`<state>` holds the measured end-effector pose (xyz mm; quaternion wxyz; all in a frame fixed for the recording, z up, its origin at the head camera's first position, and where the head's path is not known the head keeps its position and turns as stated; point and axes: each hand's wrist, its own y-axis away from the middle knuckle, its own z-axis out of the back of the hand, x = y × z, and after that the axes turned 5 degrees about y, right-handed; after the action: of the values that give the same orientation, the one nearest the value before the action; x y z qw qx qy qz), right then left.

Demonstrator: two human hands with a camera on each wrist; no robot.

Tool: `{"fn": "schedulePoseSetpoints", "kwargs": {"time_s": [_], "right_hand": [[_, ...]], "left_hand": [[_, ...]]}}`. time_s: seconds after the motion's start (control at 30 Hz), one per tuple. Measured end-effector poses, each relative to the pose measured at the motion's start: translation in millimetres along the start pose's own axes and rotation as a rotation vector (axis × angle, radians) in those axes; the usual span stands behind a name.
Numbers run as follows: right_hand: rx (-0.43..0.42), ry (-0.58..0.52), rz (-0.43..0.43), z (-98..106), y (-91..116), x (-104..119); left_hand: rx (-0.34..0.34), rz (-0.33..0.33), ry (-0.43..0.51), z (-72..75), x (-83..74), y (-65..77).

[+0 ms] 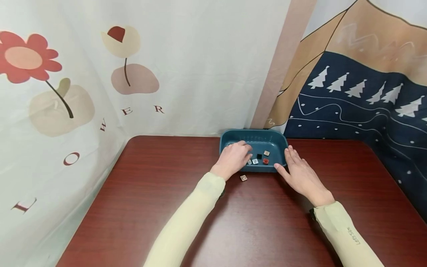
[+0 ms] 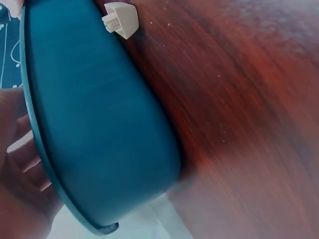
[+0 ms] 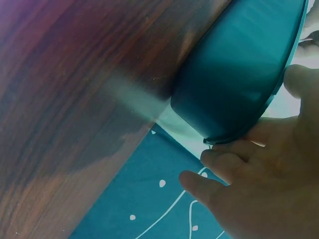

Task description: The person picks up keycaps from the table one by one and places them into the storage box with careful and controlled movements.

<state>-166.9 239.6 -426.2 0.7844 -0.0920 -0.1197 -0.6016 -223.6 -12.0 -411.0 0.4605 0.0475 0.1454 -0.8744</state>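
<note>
A blue plastic basin [image 1: 267, 168] stands at the table's back edge with several small keyboard keycaps in it, among them a red keycap [image 1: 265, 161], a black keycap [image 1: 259, 156] and a beige keycap [image 1: 266, 153]. My left hand [image 1: 233, 157] reaches over the basin's left front rim, fingers bent down inside; I cannot tell whether they pinch a keycap. Against the right end of the basin rests my right hand [image 1: 301, 176], fingers extended and thumb at the front rim. One beige keycap [image 2: 122, 20] lies on its side on the table before the basin, its stem showing.
The dark red wooden table [image 1: 160, 193] ends just behind the basin. A white printed curtain [image 1: 200, 74] hangs at the back and left, and a navy cloth with white trees [image 1: 353, 89] at the right.
</note>
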Motion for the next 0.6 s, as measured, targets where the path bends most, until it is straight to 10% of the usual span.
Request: {"fn": "schedulePoseSetpoints", "kwargs": {"time_s": [0.6], "right_hand": [[0.009,0.015,0.000,2.3,0.6,2.7]], "left_hand": [[-0.258,-0.263,-0.097,10.0,-4.3,45.7]]}}
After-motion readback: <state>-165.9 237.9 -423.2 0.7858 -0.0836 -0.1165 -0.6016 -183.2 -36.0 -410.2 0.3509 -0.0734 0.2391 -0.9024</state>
